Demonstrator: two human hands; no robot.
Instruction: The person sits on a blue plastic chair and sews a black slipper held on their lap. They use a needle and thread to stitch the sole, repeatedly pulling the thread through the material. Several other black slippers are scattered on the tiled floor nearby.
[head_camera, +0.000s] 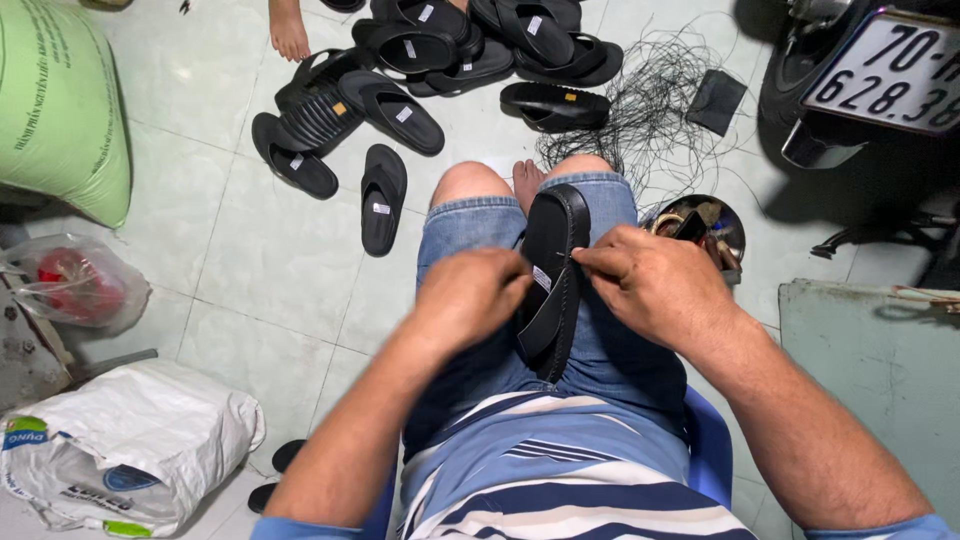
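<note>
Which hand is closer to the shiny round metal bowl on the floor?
Right. The right hand pinches the black sandal just beside the metal bowl; the left hand is across the lap, farther away.

Pale tiled floor (270, 270), black sandals (383, 197), tangled black thread (655, 95), sacks (120, 440)

The left hand (470, 300) covers part of the black sandal (552, 275), so the fingertips meeting at its strap cannot be made out. A scooter (880, 80) is cut off by the top right edge. Another person's bare foot (289, 30) runs off the top edge.
</note>
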